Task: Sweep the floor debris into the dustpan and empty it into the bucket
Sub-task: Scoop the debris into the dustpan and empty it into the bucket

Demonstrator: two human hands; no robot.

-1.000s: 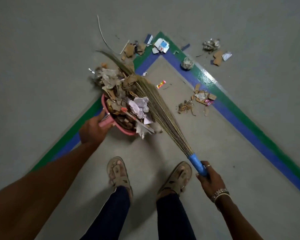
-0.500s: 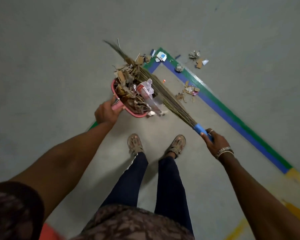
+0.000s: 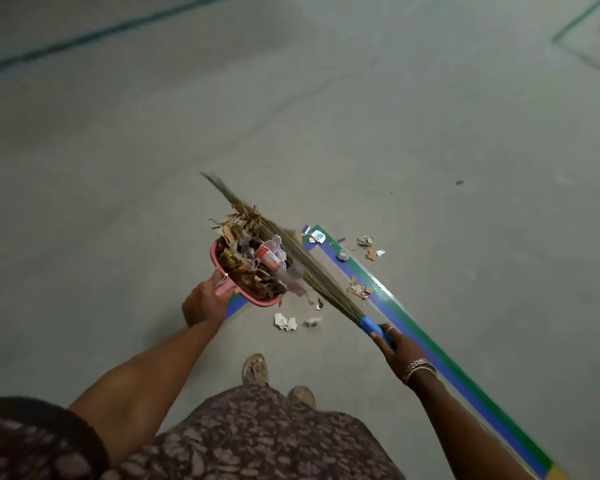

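We are holding the dustpan [image 3: 217,255] off the floor [image 3: 118,174] in our left hand [image 3: 205,301], whose fingers [image 3: 220,277] are curling round the pink handle. Our right hand [image 3: 400,351] is gripping the blue end of the broom [image 3: 312,277], fingers wrapped round it, and the bristles are lying across the heaped debris [image 3: 253,268] like a lid. The bucket is not showing anywhere in view, so we are judging that the carry to it is the step in hand.

The load is piling well above the rim, and that is where we are expecting trouble. If the pan is tilting toward its open lip while we are walking, or if the broom is lifting off the heap, the light paper and card are likely to be sliding out. Paper scraps [image 3: 284,322] are lying on the floor just under the pan, and more litter [image 3: 359,291] is lying beside the tape [image 3: 430,351] farther off, so the sweeping is not finished. Turning to look for the bucket is also risking a swing of the long bristles, which could be flicking pieces off the top.
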